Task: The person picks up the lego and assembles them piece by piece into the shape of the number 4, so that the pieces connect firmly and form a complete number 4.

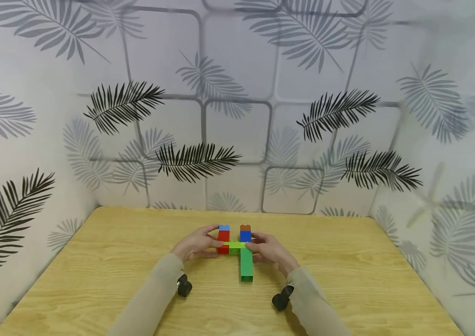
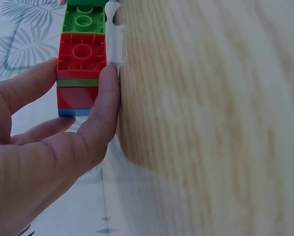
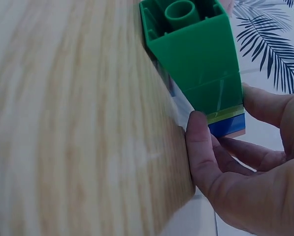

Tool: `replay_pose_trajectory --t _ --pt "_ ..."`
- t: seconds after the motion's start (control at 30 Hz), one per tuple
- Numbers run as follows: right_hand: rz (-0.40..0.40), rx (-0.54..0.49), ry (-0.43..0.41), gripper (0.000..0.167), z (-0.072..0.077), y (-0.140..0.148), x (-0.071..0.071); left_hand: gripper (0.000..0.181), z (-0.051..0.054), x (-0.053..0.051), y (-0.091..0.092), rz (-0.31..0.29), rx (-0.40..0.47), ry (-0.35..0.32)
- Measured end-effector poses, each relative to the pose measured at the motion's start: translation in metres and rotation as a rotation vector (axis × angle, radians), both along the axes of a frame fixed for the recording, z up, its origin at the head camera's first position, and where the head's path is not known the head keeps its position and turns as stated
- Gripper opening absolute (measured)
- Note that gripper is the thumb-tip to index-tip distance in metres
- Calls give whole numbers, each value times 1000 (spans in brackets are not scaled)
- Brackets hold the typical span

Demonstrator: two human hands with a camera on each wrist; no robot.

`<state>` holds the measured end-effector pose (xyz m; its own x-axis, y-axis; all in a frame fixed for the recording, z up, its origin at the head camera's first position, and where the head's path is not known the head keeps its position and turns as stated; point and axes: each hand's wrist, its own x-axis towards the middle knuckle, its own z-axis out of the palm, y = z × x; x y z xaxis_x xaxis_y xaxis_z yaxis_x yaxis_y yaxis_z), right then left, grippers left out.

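A joined structure of toy building bricks lies on the wooden table (image 1: 128, 261). Its left column has a light blue brick (image 1: 224, 227) at the far end and red bricks (image 1: 223, 235) behind it. A lime green brick (image 1: 235, 245) bridges across to the right column, made of a brown brick (image 1: 245, 227), a blue brick (image 1: 245, 236) and a long green part (image 1: 246, 266). With thumb and fingers, my left hand (image 1: 197, 242) grips the red end from the left. My right hand (image 1: 272, 252) holds the right column around its green and blue bricks. Hollow brick undersides (image 2: 82, 54) face the left wrist camera.
Behind the table hangs a pale cloth (image 1: 237, 130) printed with leaves, and it continues along both sides. A black wrist camera (image 1: 184, 285) sits on the left sleeve, another black camera (image 1: 282, 298) on the right one.
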<state>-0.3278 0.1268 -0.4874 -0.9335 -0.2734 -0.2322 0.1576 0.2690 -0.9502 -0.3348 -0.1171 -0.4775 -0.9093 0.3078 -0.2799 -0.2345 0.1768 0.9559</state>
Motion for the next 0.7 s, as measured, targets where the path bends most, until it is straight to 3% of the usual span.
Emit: replay_pose_trajectory --t 0.7 --pt "-59 62 3 56 -3 3 -3 71 -2 -4 6 6 -25 3"
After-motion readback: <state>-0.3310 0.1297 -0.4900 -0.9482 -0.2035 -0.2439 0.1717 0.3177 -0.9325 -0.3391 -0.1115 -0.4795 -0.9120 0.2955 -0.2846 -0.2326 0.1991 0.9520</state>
